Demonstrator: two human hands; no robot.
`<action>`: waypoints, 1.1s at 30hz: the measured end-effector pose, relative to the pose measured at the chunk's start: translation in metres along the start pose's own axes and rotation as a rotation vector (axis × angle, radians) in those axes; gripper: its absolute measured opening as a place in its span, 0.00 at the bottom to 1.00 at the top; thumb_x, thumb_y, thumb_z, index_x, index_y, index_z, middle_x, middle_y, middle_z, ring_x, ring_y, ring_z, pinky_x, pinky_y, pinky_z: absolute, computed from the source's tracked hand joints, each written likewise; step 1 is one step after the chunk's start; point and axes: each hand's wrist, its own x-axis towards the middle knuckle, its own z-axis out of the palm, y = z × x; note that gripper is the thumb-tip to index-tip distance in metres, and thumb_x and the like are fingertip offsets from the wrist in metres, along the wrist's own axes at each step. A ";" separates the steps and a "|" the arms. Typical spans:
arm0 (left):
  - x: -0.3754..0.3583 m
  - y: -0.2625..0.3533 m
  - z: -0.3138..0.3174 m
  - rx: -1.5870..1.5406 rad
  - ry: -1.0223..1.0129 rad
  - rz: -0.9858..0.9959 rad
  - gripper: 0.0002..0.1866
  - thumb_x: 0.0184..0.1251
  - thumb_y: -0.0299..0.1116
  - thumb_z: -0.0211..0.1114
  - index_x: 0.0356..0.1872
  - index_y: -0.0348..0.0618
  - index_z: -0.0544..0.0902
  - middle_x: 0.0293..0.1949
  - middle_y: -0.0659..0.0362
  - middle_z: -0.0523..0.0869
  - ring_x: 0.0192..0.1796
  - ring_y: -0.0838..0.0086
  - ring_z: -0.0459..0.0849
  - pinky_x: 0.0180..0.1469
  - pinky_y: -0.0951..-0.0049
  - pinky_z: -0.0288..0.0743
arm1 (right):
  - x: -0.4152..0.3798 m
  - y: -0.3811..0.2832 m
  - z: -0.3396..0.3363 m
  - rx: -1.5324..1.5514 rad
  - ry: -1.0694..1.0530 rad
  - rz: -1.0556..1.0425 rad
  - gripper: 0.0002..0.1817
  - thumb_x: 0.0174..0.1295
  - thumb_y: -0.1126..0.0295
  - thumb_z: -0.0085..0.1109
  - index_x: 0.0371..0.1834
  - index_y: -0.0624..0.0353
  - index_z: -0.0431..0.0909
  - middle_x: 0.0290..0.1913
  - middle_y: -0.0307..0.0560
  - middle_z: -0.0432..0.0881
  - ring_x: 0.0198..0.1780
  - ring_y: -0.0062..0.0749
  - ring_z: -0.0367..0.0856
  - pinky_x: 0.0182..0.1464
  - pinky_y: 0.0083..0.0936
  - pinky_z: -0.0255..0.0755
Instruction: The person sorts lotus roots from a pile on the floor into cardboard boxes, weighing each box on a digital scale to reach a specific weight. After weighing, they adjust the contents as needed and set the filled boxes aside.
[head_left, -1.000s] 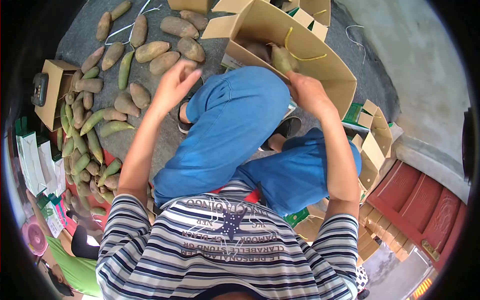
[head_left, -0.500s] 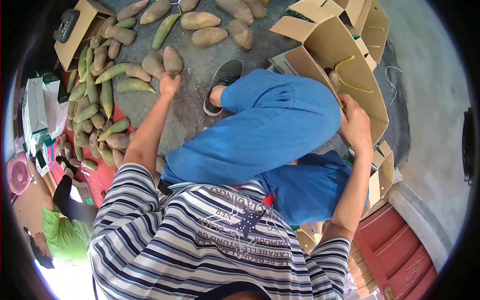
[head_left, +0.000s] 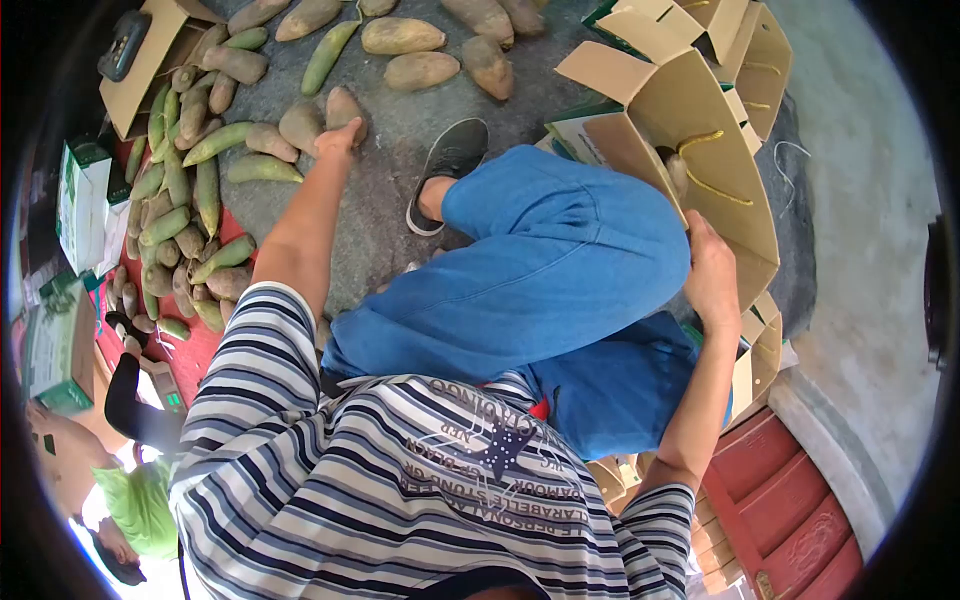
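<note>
Clamping on the near end of the brown tuber [head_left: 346,107], left hand [head_left: 337,142], at 11 o'clock on the grey floor covering [head_left: 390,160]; fingers closed round that end, undersides hidden. Tuber lies right beside another brown tuber [head_left: 301,130] on its 8 o'clock side. Green tuber [head_left: 264,169] lies a bit further toward 8 o'clock. Loose tubers [head_left: 403,36] are spread from 11 to 12 o'clock, mostly brown, one long green.

Big mixed tuber pile [head_left: 175,225] at 9 to 10 o'clock, partly over a red surface [head_left: 205,340]. Open carton [head_left: 150,60] at 10 o'clock, black device [head_left: 124,46] on its side.

Right hand [head_left: 708,262] at 3 o'clock, on the near edge of the open gift box [head_left: 735,170]; fingers bent at the edge, tips hidden, can't tell if they pinch it. Box at 2 o'clock, tilted, yellow cord handle [head_left: 715,185], part of a tuber visible inside. More open boxes [head_left: 765,65] at 1 to 2 o'clock.

Dark shoe [head_left: 449,170] near 12 o'clock, between left hand and gift box. White-green boxes [head_left: 83,205] at 9 o'clock. Co-worker in green [head_left: 140,505] at 8 o'clock. Red panel [head_left: 785,505] at 4 o'clock.
</note>
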 end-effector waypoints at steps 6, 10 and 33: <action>-0.050 0.029 -0.014 0.008 -0.116 -0.033 0.38 0.35 0.58 0.78 0.39 0.31 0.83 0.34 0.53 0.84 0.29 0.69 0.79 0.29 0.67 0.74 | -0.003 0.005 -0.004 0.018 -0.063 0.024 0.18 0.60 0.63 0.59 0.50 0.60 0.72 0.46 0.58 0.80 0.47 0.56 0.79 0.48 0.43 0.72; -0.076 0.020 -0.017 0.019 -0.177 0.004 0.36 0.37 0.55 0.78 0.40 0.31 0.81 0.34 0.53 0.83 0.28 0.69 0.77 0.30 0.67 0.74 | -0.014 0.009 -0.030 0.188 -0.023 0.146 0.20 0.63 0.56 0.57 0.47 0.62 0.76 0.43 0.56 0.82 0.45 0.50 0.81 0.47 0.37 0.74; -0.490 0.229 -0.005 0.535 -0.255 1.961 0.31 0.58 0.39 0.68 0.60 0.37 0.69 0.55 0.49 0.76 0.57 0.57 0.76 0.59 0.64 0.68 | -0.055 0.048 -0.019 -0.046 0.221 0.088 0.18 0.64 0.56 0.53 0.38 0.62 0.76 0.38 0.56 0.82 0.44 0.49 0.81 0.46 0.42 0.74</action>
